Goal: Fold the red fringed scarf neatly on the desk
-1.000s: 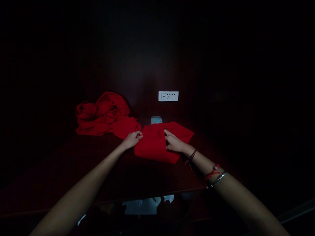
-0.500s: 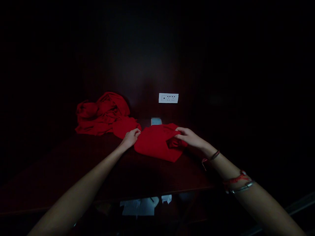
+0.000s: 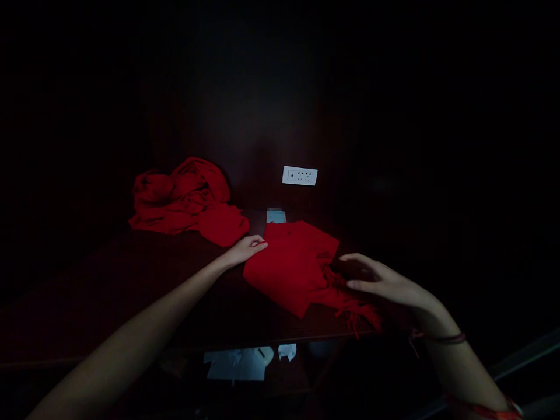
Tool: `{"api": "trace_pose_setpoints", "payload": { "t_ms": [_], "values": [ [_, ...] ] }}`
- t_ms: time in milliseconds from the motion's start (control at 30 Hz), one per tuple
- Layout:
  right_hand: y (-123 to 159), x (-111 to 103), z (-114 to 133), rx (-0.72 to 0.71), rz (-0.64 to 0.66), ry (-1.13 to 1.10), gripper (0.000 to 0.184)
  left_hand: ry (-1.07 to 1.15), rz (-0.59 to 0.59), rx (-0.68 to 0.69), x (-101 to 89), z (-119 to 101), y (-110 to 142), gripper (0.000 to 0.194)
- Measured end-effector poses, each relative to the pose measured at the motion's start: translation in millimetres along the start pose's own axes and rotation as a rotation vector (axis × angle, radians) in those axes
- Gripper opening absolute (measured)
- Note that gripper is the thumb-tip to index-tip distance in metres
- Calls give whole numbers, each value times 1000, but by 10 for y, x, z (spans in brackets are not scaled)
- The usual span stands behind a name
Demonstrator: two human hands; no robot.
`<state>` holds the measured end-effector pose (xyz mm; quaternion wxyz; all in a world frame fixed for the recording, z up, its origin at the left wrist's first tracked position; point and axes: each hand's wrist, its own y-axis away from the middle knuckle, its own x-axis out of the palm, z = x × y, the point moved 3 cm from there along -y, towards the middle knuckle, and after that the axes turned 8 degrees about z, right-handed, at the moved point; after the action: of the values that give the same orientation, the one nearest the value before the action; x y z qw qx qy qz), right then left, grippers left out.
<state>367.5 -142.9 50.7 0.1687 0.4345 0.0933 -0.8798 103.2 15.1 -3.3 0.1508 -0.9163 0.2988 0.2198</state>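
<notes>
A folded red scarf (image 3: 289,262) lies on the dark desk, its fringe (image 3: 356,312) spread out at the lower right. My left hand (image 3: 247,249) is at the scarf's left edge, with thumb and fingers closed on the cloth. Just right of the fringe is my right hand (image 3: 385,281), its thumb and fingers apart and nothing held between them. Farther left, a crumpled heap of red cloth (image 3: 188,198) rests on the desk.
A white socket plate (image 3: 300,175) is on the dark wall behind. A small pale blurred item (image 3: 276,216) sits behind the scarf. Below the desk's front edge (image 3: 219,345) are white papers (image 3: 236,364) and a crumpled white piece (image 3: 287,351). The surroundings are very dark.
My right hand has let go of the scarf's right side and drawn back to the right and nearer. The fringe now lies spread out. My left hand has shifted slightly right.
</notes>
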Motion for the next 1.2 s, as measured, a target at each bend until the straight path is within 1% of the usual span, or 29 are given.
{"api": "trace_pose_setpoints", "payload": {
  "t_ms": [33,67,100,167,200,233,300,333,367,433,500,533,567,667,733,767,833,933,967,1000,1067,1100,1133,1167,1200],
  "values": [
    [-95,87,28,-9,-1,24,47,23,-8,3,6,-3,5,34],
    [-205,192,44,-3,25,92,49,37,-15,3,10,2,10,35],
    [-317,295,38,42,37,165,53,43,-22,-3,12,14,14,36],
    [-500,441,-12,168,-19,299,59,35,-27,-17,13,45,18,38],
    [-560,482,-40,207,-44,339,59,27,-25,-22,14,61,18,38],
    [-594,496,-62,215,-57,356,55,18,-20,-26,15,74,16,38],
    [-588,445,-85,148,-32,335,41,8,-8,-31,16,92,9,39],
    [-550,374,-90,100,-23,316,33,5,-4,-32,16,96,5,39],
    [-493,275,-98,69,-41,304,26,4,-2,-32,15,98,1,39],
    [-355,49,-132,74,-132,304,20,5,2,-31,14,99,-8,40],
    [-249,-101,-187,129,-198,297,17,0,6,-24,16,101,-17,41],
    [-228,-113,-215,157,-189,279,17,-4,9,-18,19,102,-21,41],
    [-232,-81,-240,180,-154,258,19,-12,12,-11,22,105,-24,41],
    [-343,161,-261,226,-42,252,31,-86,16,12,23,111,-25,39],
    [-424,285,-233,247,-11,275,31,-178,4,33,3,106,-16,37],
    [-441,296,-211,249,-13,267,29,-222,0,41,-13,100,-10,36],
    [-403,208,-163,227,-49,185,25,-286,-11,50,-60,82,2,34],
    [-197,-76,-111,127,-147,-2,30,-321,-26,64,-137,47,18,34],
    [-121,-146,-102,97,-128,-34,33,-321,-20,67,-155,38,22,34],
    [-59,-184,-99,82,-72,-45,38,-319,-3,68,-163,31,25,34],
    [5,-162,-118,109,109,-24,48,-316,59,60,-155,29,29,35],
    [2,-123,-143,146,174,-13,52,-321,87,56,-143,31,31,35],
    [-25,-78,-176,185,197,-13,54,-330,106,53,-128,36,33,35],
    [-76,-37,-215,220,173,-24,54,-339,114,52,-114,41,34,35],
    [-143,-1,-261,247,114,-39,54,-344,113,54,-99,48,36,36]
  ]
}}
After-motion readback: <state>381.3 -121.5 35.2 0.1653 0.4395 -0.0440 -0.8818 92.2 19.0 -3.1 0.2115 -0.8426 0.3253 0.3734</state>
